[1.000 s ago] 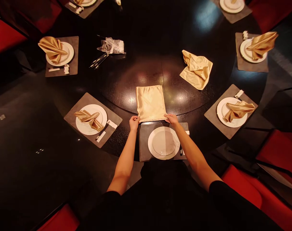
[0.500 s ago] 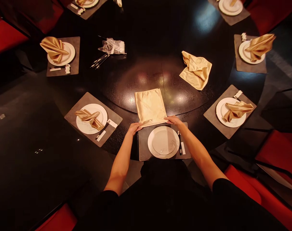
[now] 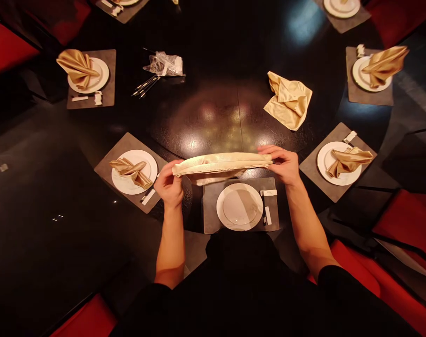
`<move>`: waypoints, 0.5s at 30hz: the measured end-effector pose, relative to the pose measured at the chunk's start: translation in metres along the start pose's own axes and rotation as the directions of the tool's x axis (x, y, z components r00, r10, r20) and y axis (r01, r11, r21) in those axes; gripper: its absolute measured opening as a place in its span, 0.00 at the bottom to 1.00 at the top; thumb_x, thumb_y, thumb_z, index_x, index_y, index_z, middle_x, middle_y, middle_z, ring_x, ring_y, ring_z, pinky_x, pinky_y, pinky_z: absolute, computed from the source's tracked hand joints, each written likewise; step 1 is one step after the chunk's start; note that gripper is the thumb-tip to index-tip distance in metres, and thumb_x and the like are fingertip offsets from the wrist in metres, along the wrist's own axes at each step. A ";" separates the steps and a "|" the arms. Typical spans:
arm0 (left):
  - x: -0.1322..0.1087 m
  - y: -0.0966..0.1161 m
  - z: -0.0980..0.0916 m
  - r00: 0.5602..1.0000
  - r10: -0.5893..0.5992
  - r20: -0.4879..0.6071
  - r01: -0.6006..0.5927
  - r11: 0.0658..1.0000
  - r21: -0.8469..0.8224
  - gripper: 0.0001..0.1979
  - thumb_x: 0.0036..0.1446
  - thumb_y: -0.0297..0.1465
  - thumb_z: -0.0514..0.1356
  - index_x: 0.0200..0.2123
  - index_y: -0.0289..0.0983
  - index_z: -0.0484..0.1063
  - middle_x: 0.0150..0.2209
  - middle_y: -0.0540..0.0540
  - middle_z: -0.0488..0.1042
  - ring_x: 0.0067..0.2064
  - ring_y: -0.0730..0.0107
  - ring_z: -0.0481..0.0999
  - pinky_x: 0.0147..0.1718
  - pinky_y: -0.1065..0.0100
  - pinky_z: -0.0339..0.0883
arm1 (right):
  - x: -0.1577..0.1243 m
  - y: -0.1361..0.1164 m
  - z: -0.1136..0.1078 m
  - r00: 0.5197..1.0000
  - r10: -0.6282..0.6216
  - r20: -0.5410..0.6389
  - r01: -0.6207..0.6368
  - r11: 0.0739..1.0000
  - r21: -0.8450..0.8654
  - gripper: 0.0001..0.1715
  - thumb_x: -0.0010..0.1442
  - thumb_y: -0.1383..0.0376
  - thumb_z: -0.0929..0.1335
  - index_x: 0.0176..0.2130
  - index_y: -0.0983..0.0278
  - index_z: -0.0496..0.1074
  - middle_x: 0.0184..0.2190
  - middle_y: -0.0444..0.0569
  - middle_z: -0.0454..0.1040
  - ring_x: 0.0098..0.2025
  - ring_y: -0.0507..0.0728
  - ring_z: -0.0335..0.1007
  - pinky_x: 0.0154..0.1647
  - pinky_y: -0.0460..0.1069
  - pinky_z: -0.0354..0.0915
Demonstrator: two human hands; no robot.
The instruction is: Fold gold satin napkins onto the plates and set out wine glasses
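I hold a gold satin napkin [image 3: 222,164] stretched out in the air, folded into a long flat band. My left hand [image 3: 169,185] pinches its left end and my right hand [image 3: 283,164] grips its right end. The band hangs above the far edge of a grey placemat [image 3: 213,220]. On that mat sit an empty white plate [image 3: 239,207] and a small white rest with dark cutlery [image 3: 266,206] on its right side.
A loose gold napkin [image 3: 288,99] lies on the dark round table [image 3: 206,112]. Neighbouring settings hold plates with folded gold napkins at left [image 3: 131,171], right [image 3: 346,159], far left [image 3: 78,68] and far right [image 3: 383,65]. A plastic bag and dark cutlery [image 3: 157,70] lie further off. Red chairs [image 3: 402,224] ring the table.
The napkin lay flat on the table with my hands at its near corners. Now both hands have lifted it and moved apart, and it is stretched sideways as a narrow band.
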State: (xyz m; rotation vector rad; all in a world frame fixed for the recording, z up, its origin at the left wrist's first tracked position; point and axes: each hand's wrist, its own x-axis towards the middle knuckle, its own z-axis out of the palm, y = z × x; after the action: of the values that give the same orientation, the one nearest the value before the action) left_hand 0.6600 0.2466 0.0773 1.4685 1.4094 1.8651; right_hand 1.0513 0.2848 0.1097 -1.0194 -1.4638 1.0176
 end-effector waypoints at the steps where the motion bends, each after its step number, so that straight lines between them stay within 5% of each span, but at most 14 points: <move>1: 0.013 0.006 0.004 1.000 0.002 -0.002 -0.002 1.000 0.021 0.14 0.63 0.46 0.71 0.40 0.41 0.80 0.43 0.47 0.81 0.48 0.59 0.84 0.56 0.53 0.78 | 0.009 -0.011 -0.001 1.000 -0.019 -0.009 0.019 1.000 0.014 0.20 0.52 0.49 0.85 0.32 0.58 0.82 0.42 0.48 0.84 0.53 0.63 0.82 0.63 0.62 0.75; 4: 0.055 -0.001 0.032 0.998 -0.058 0.030 0.054 0.992 0.111 0.20 0.63 0.50 0.71 0.39 0.38 0.79 0.36 0.49 0.79 0.42 0.63 0.83 0.51 0.58 0.79 | 0.049 -0.017 0.001 0.998 -0.005 -0.067 0.006 1.000 0.018 0.23 0.49 0.49 0.86 0.33 0.61 0.82 0.36 0.46 0.82 0.46 0.60 0.82 0.57 0.58 0.78; 9: 0.108 -0.045 0.082 0.986 -0.102 0.129 0.099 0.995 0.030 0.23 0.65 0.51 0.70 0.42 0.35 0.78 0.39 0.48 0.79 0.44 0.66 0.82 0.50 0.66 0.76 | 0.113 0.019 0.002 0.992 0.054 -0.118 -0.042 0.994 0.098 0.29 0.45 0.48 0.87 0.36 0.62 0.80 0.38 0.44 0.82 0.47 0.57 0.81 0.55 0.54 0.78; 12: 0.102 -0.067 0.079 0.986 -0.082 0.144 0.085 0.996 -0.012 0.19 0.68 0.46 0.69 0.46 0.34 0.79 0.41 0.48 0.80 0.44 0.70 0.80 0.47 0.70 0.73 | 0.107 0.042 -0.006 0.987 0.082 -0.138 -0.067 0.992 0.109 0.28 0.48 0.49 0.86 0.37 0.62 0.79 0.40 0.44 0.81 0.49 0.57 0.80 0.56 0.54 0.77; 15: 0.065 -0.091 0.068 0.966 -0.180 0.186 0.180 0.984 0.017 0.11 0.68 0.36 0.70 0.45 0.32 0.80 0.39 0.48 0.81 0.42 0.73 0.77 0.44 0.73 0.70 | 0.068 0.074 -0.003 0.963 0.225 -0.151 -0.214 0.973 0.080 0.27 0.47 0.50 0.86 0.37 0.62 0.78 0.38 0.45 0.81 0.47 0.58 0.79 0.55 0.55 0.77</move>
State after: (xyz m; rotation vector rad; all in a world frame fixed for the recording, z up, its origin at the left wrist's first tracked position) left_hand 0.6704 0.3669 0.0283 1.4228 1.4008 1.5743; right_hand 1.0529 0.3708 0.0577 -1.2084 -1.2003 1.1055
